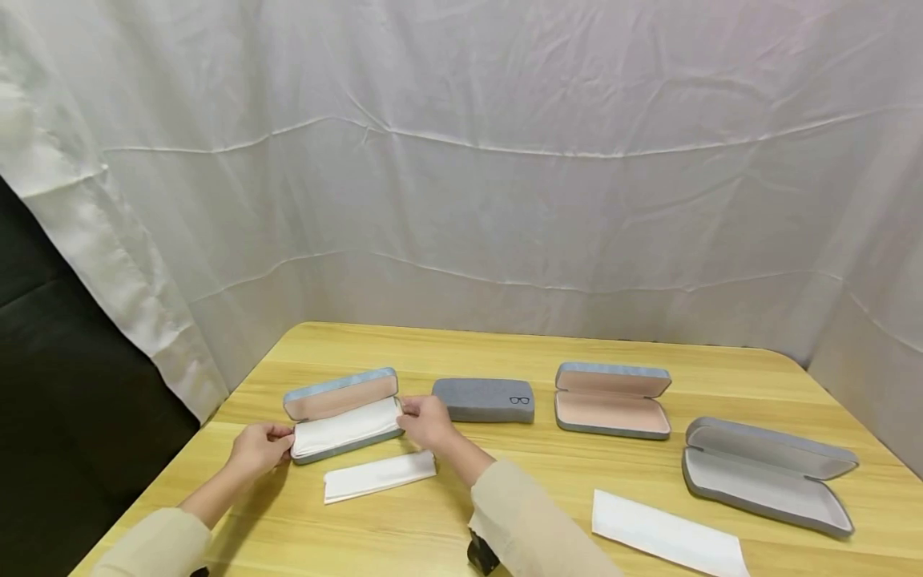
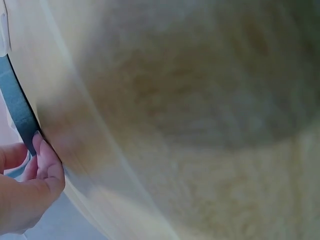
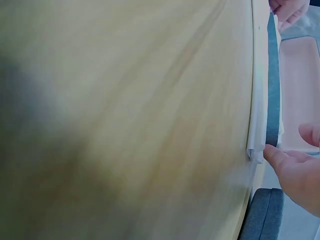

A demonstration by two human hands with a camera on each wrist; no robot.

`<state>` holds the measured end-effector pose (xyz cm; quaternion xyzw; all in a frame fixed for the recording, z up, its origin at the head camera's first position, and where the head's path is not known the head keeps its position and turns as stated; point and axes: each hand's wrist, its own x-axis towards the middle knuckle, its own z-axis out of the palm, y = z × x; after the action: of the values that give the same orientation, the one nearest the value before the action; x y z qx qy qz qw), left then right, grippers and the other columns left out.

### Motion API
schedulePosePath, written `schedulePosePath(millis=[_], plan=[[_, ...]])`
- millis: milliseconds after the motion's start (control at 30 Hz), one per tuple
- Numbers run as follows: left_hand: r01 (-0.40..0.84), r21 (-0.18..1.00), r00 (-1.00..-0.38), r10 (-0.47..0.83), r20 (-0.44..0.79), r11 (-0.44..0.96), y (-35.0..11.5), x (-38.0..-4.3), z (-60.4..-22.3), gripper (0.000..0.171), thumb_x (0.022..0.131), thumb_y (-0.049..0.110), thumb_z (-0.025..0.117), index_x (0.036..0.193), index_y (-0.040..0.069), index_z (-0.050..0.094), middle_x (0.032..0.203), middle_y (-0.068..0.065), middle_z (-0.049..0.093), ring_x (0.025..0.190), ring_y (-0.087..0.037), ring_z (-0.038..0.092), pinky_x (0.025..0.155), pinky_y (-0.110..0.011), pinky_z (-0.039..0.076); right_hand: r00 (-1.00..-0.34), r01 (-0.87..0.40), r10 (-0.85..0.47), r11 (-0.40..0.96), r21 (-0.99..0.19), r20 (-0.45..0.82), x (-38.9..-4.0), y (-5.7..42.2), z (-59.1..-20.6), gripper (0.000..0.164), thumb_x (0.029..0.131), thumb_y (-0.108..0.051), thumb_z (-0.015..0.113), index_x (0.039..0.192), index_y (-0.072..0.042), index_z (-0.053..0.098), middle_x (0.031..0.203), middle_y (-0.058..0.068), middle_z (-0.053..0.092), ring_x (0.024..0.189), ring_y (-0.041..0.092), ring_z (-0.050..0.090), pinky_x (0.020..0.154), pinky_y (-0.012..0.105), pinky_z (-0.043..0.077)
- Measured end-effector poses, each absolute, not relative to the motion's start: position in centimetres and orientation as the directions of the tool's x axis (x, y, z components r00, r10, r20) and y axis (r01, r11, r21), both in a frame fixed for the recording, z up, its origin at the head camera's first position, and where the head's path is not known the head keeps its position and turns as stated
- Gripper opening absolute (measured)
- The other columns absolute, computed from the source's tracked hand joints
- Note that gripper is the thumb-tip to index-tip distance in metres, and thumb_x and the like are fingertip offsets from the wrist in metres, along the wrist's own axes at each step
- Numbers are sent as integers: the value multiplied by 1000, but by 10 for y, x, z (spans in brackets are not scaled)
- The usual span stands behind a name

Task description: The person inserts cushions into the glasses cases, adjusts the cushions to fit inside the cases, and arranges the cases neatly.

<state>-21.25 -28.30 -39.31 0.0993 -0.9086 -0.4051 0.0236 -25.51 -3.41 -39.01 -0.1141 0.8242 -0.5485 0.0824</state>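
The held case [image 1: 344,397] is placed at the left of the worktop [image 1: 375,545], its blue-grey lid raised at the back and a pink lining shown inside the lid. Its base is filled by a white insert [image 1: 346,429], which is laid flat along nearly the full length. The case is gripped at both ends, so the hands are set well apart: its left end is pinched by the left hand [image 1: 259,449], and its right end by the right hand [image 1: 427,421], whose thumb is held at the inner side while the fingers are pressed to the outside wall. Both forearms are covered by beige sleeves [image 1: 526,513].

Just in front of the held case, a folded white strip [image 1: 378,477] is laid on the worktop, slightly slanted. Beside the right hand, a closed grey case [image 1: 483,399] is seen, marked with a small glasses outline near its right end. Farther right, a second pink-lined case [image 1: 611,413] is stood with its lid up, and at the far right a grey-lined case [image 1: 767,485] is likewise left open, set at an angle. In front of these, a flat white sheet [image 1: 667,533] is spread near the front edge of the view. The worktop is backed by a pale curtain [image 1: 461,200].
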Motion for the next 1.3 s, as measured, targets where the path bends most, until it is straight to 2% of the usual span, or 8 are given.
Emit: schedulePosePath(millis=[267,367,500,567,867,1300], plan=[[-147,705,-980,-199,-8,694,-280,-213,-393,22,87,1,53,98,-18,58,79,-19,63,64,-11,57,55,-23,50,-957,-93,-290,377,-922,-23,-252,-29,-392,37,91,-6,55,126,7,53,123,21,59,116,31,55,90,35,51],[-142,692,-981,-196,0,708,-276,-214,-392,22,87,2,53,98,-17,59,80,-19,63,65,-13,56,54,-23,48,-961,-74,-274,382,-921,-37,-254,-24,-391,34,91,-5,55,123,5,57,118,20,62,101,30,61,74,29,53],[-139,689,-982,-191,-1,711,-272,-216,-392,22,87,2,53,98,-16,59,81,-20,63,66,-15,56,53,-24,47,-961,-56,-270,391,-919,-56,-256,-18,-389,31,91,-6,54,120,4,59,116,18,62,82,21,61,62,24,48],[-136,684,-982,-190,3,717,-270,-216,-392,21,87,2,53,97,-15,59,82,-20,63,66,-15,57,54,-23,46,-959,-53,-277,395,-917,-64,-257,-15,-388,31,92,-8,54,121,4,59,119,18,61,84,15,59,65,24,50],[-110,673,-984,-174,27,731,-266,-217,-392,17,85,0,53,93,-13,59,80,-19,62,66,-18,55,52,-24,44,-952,-25,-293,364,-931,-89,-262,-7,-388,31,92,-7,54,120,5,58,120,21,60,98,28,64,77,32,55],[-61,653,-987,-144,74,755,-263,-220,-393,11,84,0,56,86,-10,59,77,-17,62,72,-23,57,59,-24,43,-949,-3,-297,341,-940,-105,-269,-3,-387,31,92,-6,53,121,6,57,125,22,57,107,30,61,83,33,54]])
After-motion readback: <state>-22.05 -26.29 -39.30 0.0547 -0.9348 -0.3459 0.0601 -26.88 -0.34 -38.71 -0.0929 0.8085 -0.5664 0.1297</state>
